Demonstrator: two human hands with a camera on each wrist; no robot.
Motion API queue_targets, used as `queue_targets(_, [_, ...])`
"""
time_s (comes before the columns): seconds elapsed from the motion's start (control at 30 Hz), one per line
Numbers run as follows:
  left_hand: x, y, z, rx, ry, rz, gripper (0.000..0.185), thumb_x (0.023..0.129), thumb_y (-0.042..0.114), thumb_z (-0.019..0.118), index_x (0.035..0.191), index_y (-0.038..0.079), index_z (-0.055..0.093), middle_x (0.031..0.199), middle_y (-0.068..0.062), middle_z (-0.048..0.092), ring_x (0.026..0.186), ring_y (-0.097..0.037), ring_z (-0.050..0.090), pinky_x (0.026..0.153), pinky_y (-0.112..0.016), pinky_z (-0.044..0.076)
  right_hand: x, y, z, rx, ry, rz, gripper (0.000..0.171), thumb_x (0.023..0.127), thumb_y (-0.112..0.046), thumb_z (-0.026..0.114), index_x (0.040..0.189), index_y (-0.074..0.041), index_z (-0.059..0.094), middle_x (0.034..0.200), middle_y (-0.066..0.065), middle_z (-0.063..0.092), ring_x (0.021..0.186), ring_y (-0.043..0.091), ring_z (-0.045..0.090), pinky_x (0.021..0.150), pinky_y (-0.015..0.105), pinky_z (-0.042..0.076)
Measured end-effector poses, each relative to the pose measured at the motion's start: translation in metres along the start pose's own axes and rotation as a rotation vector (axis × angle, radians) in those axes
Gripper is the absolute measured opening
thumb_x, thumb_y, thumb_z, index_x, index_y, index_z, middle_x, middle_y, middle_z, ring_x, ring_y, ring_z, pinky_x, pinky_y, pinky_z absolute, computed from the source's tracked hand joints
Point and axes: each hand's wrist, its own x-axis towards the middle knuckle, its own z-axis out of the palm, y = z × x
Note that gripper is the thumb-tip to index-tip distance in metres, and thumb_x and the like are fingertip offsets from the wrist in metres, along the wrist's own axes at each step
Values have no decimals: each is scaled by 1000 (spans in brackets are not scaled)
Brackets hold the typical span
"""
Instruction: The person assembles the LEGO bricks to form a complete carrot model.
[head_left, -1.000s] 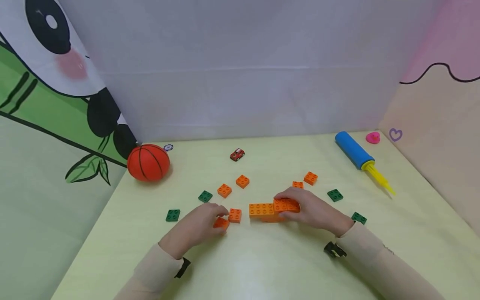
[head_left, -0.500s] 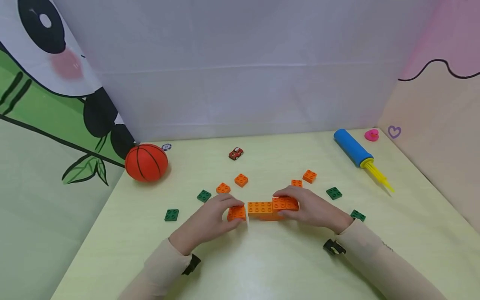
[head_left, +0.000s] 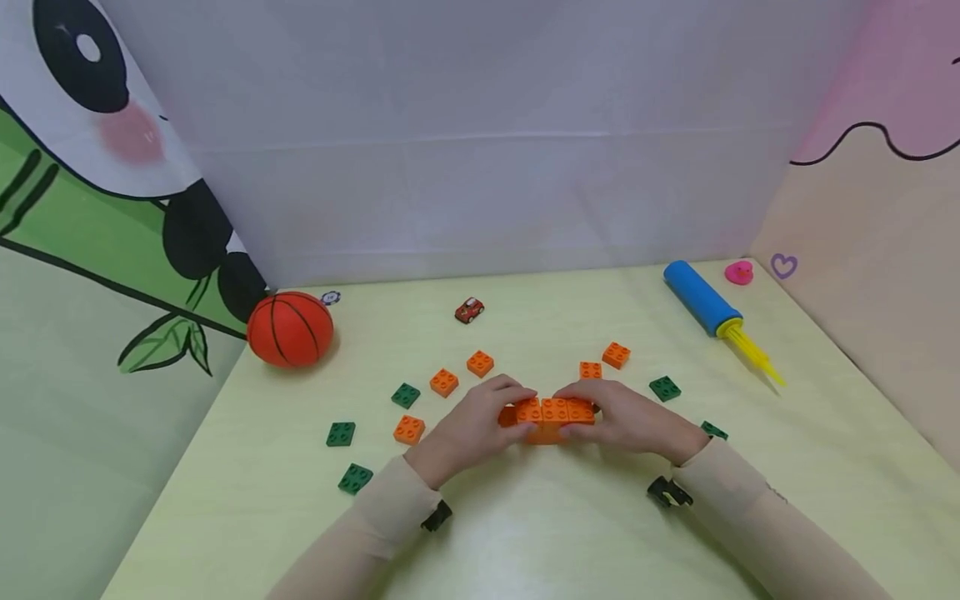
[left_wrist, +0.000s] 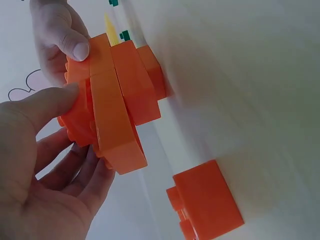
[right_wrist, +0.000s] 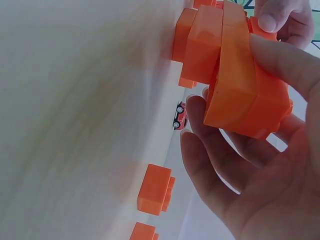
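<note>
My left hand (head_left: 480,427) pinches a small orange toy building brick (head_left: 528,410) between thumb and fingers. In the left wrist view this brick sits slightly askew over the long orange brick (left_wrist: 116,125), with a narrow gap between them. The long brick tops a stepped stack (head_left: 553,436) of orange bricks; its lower bricks (left_wrist: 132,85) show underneath. My right hand (head_left: 633,423) grips the stack's right end, its thumb on the near side, where other small orange bricks (right_wrist: 272,95) sit on top. Fingers hide part of the stack in the head view.
Loose orange bricks (head_left: 444,382) and green bricks (head_left: 341,433) lie around both hands on the pale table (head_left: 525,533). Farther back are a red ball (head_left: 290,329), a toy car (head_left: 469,310), a blue-and-yellow pump (head_left: 702,298) and a pink toy (head_left: 739,272).
My left hand has taken a small orange brick from the table and carried it right onto the stack. A green brick at the left has come into sight. My right hand has kept its hold.
</note>
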Motion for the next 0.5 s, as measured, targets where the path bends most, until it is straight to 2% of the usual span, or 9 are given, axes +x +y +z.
queue_targets(0.27, [3, -6, -3, -126, -40, -38, 57, 93, 25, 73, 145, 12, 52, 124, 1, 66, 112, -14, 61, 99, -33, 50, 0, 2, 1, -1, -9, -13, 53, 90, -47, 71, 134, -19, 62, 128, -5, 62, 113, 16, 56, 99, 42, 49])
queue_targets(0.5, [7, -8, -6, -117, -43, -51, 55, 91, 26, 75, 141, 12, 56, 116, 1, 70, 105, -13, 64, 95, -32, 52, 2, 1, -1, -6, 2, -25, 52, 91, -45, 71, 135, -19, 62, 130, -4, 62, 114, 17, 57, 100, 43, 49])
